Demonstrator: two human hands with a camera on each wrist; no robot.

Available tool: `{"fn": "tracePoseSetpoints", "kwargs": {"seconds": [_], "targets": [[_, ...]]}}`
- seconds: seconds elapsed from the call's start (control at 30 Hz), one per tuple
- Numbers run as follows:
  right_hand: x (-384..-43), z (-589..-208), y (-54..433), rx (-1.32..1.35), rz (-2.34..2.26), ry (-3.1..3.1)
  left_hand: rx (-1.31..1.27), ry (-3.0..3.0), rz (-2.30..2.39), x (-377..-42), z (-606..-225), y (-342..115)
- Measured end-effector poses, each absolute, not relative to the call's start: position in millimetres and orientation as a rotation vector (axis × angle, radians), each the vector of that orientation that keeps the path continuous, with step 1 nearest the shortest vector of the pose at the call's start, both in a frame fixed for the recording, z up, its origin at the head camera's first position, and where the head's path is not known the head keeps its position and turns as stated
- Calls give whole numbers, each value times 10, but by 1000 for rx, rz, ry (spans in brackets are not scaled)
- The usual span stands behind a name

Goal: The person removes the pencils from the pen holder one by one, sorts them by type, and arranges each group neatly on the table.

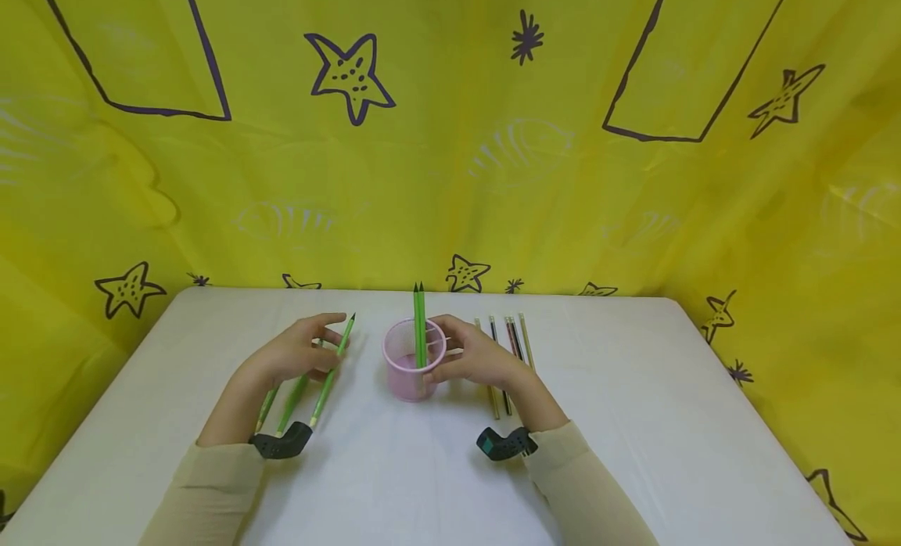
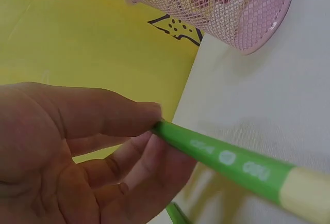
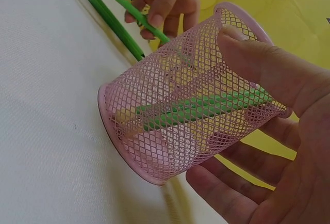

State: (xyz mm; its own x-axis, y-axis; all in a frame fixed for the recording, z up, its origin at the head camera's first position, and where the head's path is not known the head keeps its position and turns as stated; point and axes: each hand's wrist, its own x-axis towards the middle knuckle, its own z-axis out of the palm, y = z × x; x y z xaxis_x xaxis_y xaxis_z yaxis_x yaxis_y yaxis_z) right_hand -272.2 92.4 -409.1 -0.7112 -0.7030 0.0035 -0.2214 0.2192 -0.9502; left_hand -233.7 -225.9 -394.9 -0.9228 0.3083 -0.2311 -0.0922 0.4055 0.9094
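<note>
A pink mesh pencil cup [image 1: 408, 385] stands on the white table, two green pencils [image 1: 420, 327] upright inside it with their points up. My right hand [image 1: 479, 356] grips the cup from its right side, thumb and fingers around the mesh, as the right wrist view shows. Left of the cup, my left hand [image 1: 299, 349] pinches a green pencil [image 2: 221, 157] between thumb and fingers; its dark point is up and its pale end slants down toward me. More green pencils [image 3: 111, 17] lie beneath the left hand, partly hidden by it.
Right of the cup, several dark and gold pencils [image 1: 523, 339] lie side by side on the white table [image 1: 394, 483], partly behind the right hand and wrist. A yellow curtain [image 1: 422, 178] with drawn starfish hangs at the table's back edge. Each wrist wears a black camera [image 1: 283, 441].
</note>
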Motion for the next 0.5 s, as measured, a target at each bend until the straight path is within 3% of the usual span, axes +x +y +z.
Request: {"fn": "tracePoseSetpoints", "kwargs": {"seconds": [0.5], "targets": [[-2739,-4094,909,-838,-1508,2059,71,2361,1141,-2218,-3889,-2335]]}}
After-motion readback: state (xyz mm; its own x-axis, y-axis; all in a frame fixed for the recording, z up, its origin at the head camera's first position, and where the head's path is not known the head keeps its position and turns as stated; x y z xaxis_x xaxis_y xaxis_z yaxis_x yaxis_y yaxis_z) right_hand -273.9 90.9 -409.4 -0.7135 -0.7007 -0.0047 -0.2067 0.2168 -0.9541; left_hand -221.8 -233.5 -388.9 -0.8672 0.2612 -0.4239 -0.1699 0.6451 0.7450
